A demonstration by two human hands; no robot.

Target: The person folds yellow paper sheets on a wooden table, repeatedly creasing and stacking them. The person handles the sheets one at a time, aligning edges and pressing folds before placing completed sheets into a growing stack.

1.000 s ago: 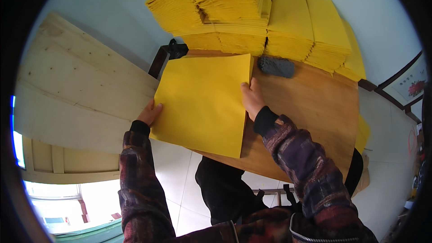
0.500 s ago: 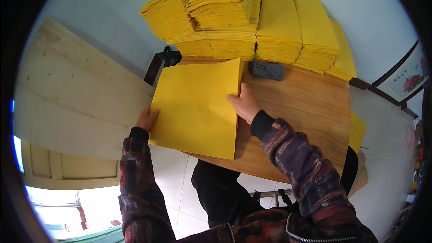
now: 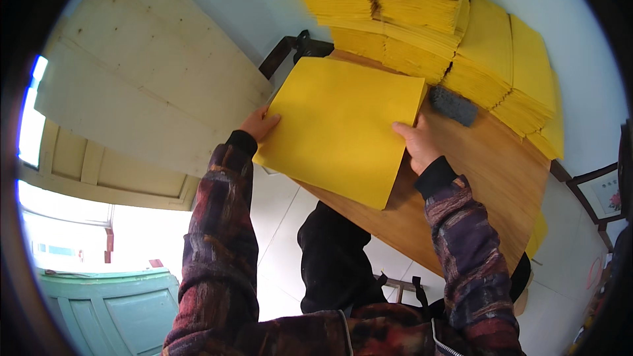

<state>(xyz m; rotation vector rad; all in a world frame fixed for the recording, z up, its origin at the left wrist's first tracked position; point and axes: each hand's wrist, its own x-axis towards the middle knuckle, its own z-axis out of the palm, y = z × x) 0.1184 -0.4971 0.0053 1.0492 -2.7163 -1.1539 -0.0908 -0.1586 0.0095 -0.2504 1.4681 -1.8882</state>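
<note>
A squarish stack of yellow paper (image 3: 343, 128) lies over the left part of the wooden table (image 3: 484, 178), tilted so that its near edge juts past the table's front. My left hand (image 3: 261, 125) grips its left edge, thumb on top and fingers out of sight beneath. At the opposite edge my right hand (image 3: 419, 145) is closed on the stack, its thumb resting on the top sheet. A dark grey, rough-looking block (image 3: 453, 106) sits on the table just beyond my right hand.
Tall piles of folded yellow paper (image 3: 422, 0) stand along the back of the table. A large pale wooden board (image 3: 151, 59) leans at the left. A framed picture (image 3: 597, 191) is at the far right. My legs are below the table's front edge.
The view has turned left, so the table and piles appear farther right and rotated. Both hands still hold the yellow paper stack, which now looks more tilted.
</note>
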